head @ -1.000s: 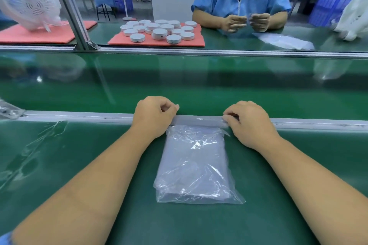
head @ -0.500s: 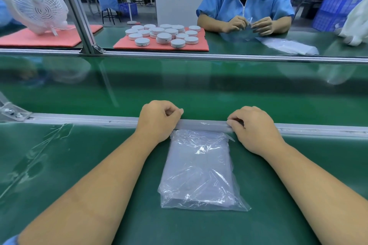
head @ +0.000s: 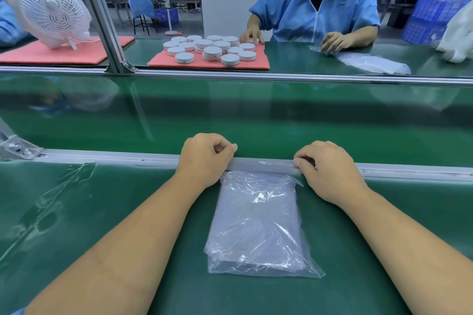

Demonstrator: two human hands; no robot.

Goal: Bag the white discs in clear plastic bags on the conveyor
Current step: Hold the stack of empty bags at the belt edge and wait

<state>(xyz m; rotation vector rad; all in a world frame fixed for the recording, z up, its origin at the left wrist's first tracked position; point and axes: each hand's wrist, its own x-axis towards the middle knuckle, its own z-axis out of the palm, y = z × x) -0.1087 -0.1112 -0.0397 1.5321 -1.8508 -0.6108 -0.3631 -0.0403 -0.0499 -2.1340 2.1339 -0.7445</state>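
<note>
Little has changed on your side since the earlier frames: your hands keep their places on the rail, while the worker across the belt has let go of a bag and now reaches one hand to the discs and the other to a sheet of plastic.

From the head view, your left hand [head: 204, 158] sits with fingers curled, thumb and forefinger closed against the near edge of the aluminium rail [head: 263, 162], just at the left top corner of the stack of clear plastic bags [head: 258, 222]. Your right hand [head: 330, 171] mirrors it at the right top corner, fingertips tucked down on the rail. Whether either hand actually pinches a bag edge I cannot tell; the film there is too thin to read. Held so, you seem to be pinning the open end of the stack against the rail so a single bag can be peeled off.

The stack lies flat on the near green bench [head: 102, 212], between your forearms. Your white discs [head: 212, 50] are well apart from you, on the pink mat [head: 204, 64] beyond the conveyor belt [head: 230, 115], none yet bagged on your side.
</note>
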